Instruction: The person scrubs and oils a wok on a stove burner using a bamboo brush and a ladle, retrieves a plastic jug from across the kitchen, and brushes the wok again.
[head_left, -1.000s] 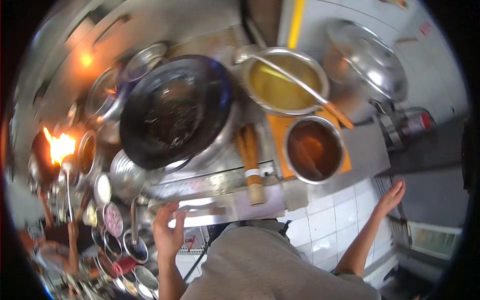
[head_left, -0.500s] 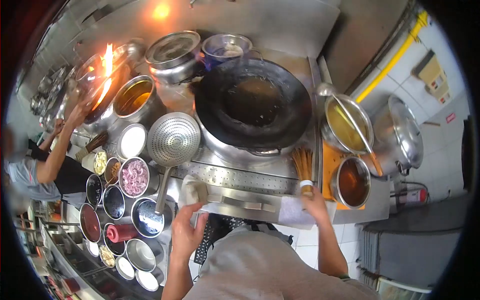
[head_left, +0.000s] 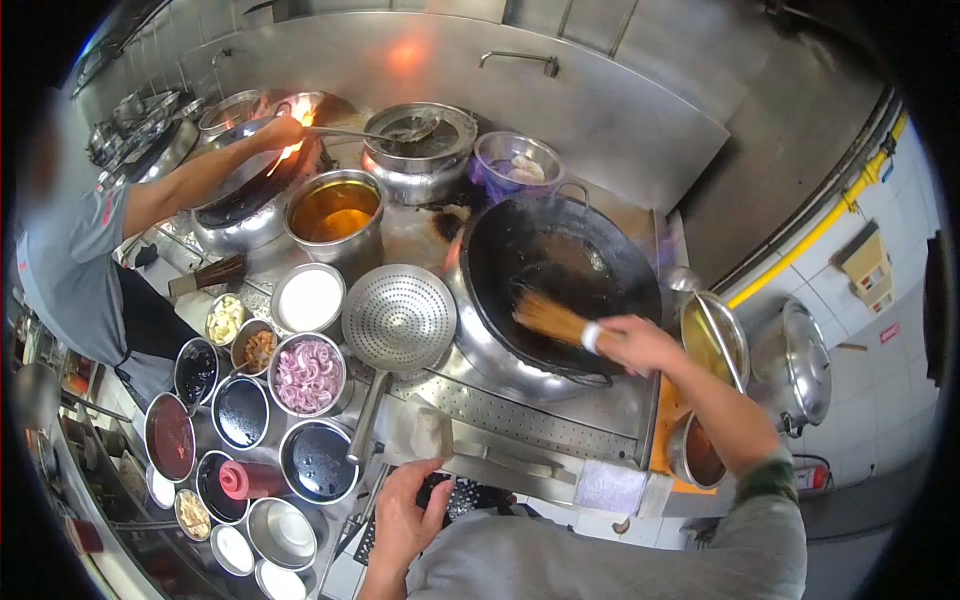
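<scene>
The brush (head_left: 590,336) moved over the wok (head_left: 610,240), aslant, bristles (head_left: 545,314) leftward, clamped in right grip (head_left: 628,344).

Wok (head_left: 625,250) dark metal, glossy inside; backsplash (head_left: 640,95) brushed metal; strainer (head_left: 399,318) shiny metal.

The right hand (head_left: 638,345) is gripping a brush (head_left: 556,317), its bristles reaching over the wok (head_left: 620,250). The left hand (head_left: 408,515) is hovering near a cloth (head_left: 431,433). A strainer (head_left: 399,318) is lying beside the onions (head_left: 309,375), while a co-worker (head_left: 75,240) is holding a ladle (head_left: 420,128) near flames (head_left: 303,112).
</scene>
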